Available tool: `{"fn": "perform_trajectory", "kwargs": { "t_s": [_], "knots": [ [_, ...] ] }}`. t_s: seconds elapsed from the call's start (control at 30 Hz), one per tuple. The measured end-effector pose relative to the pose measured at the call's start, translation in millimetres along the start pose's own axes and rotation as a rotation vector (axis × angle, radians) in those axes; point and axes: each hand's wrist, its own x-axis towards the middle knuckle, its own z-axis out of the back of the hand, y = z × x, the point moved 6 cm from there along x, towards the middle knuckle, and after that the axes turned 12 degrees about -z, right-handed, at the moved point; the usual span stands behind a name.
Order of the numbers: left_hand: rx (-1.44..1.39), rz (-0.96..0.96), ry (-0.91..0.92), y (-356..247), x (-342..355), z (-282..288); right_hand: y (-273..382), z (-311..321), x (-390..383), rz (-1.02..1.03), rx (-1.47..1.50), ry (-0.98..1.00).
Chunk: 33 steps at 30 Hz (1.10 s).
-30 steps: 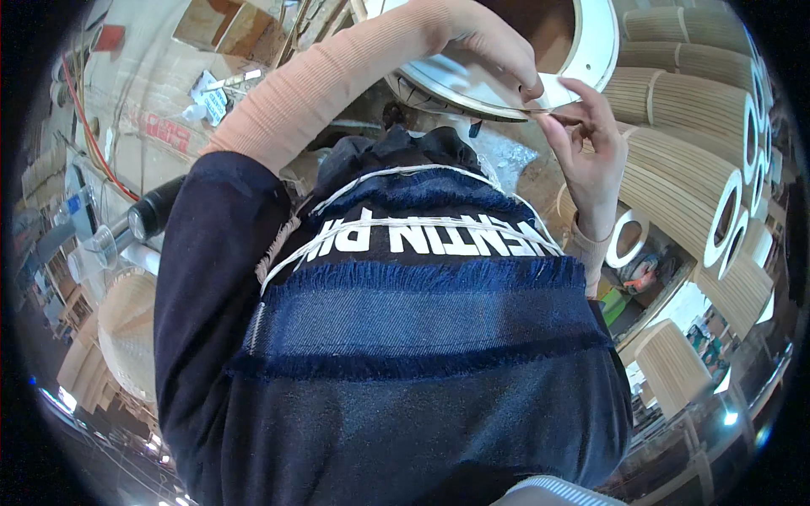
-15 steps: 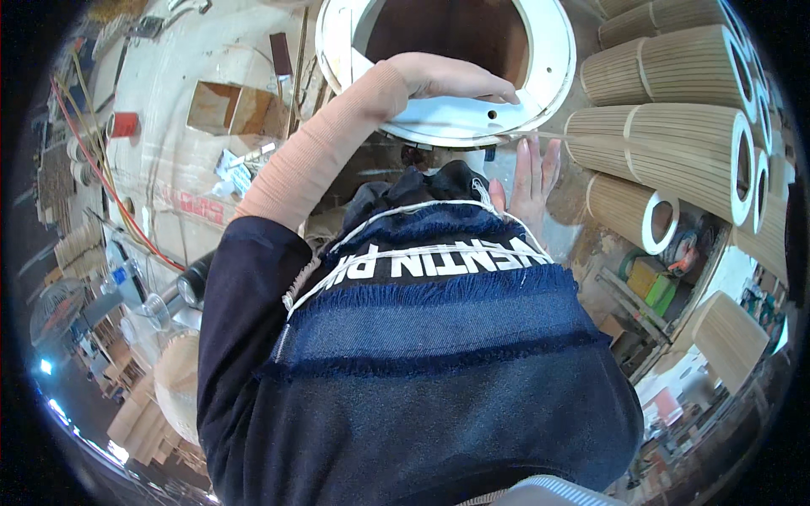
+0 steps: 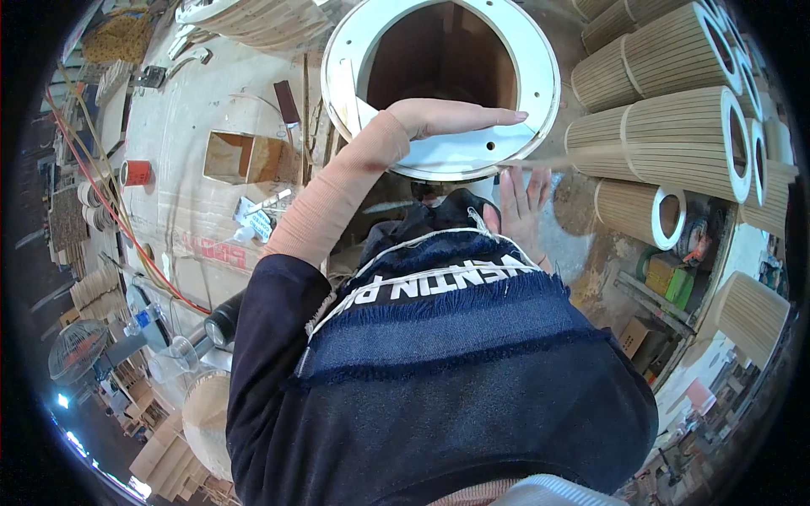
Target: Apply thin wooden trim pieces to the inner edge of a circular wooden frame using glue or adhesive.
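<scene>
A large round drum-like piece with a white ring top [image 3: 540, 59] and a brown hollow inside stands in front of me. My left hand [image 3: 456, 118] lies across the near part of the ring, its fingers straight and close together. My right hand [image 3: 523, 207] is raised palm-up against the near right rim, fingers stretched out and slightly spread. A thin, blurred strip [image 3: 548, 162] runs from the rim above my right fingertips toward the right. Neither hand has closed round anything. A narrow white piece [image 3: 348, 93] rests on the ring's left side.
Slatted wooden tubes [image 3: 650, 143] with white end rings lie stacked at the right. On the left surface are an open wooden box [image 3: 240, 158], a red roll [image 3: 135, 173] and a dark flat strip [image 3: 287, 103]. A fan [image 3: 80, 350] stands at the lower left.
The whole view has shifted, so the drum sits lower in the picture. My left fingers have straightened and reach farther right over the ring. My right hand remains by the rim.
</scene>
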Motion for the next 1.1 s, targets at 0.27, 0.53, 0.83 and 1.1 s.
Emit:
{"fn": "perform_trajectory", "kwargs": {
  "t_s": [0.27,0.53,0.83,1.1],
  "knots": [
    [-0.012,-0.030,0.041,-22,-15,-6,12,-9,-1,-0.026,-0.173,0.083],
    [0.032,-0.026,0.043,-14,-8,3,24,5,10,-0.076,-0.353,0.064],
    [0.002,0.001,0.011,7,4,10,25,22,25,-0.082,-0.237,0.203],
    [0.007,-0.035,-0.042,-9,-6,5,2,69,92,-0.412,0.264,0.108]
  ]
}}
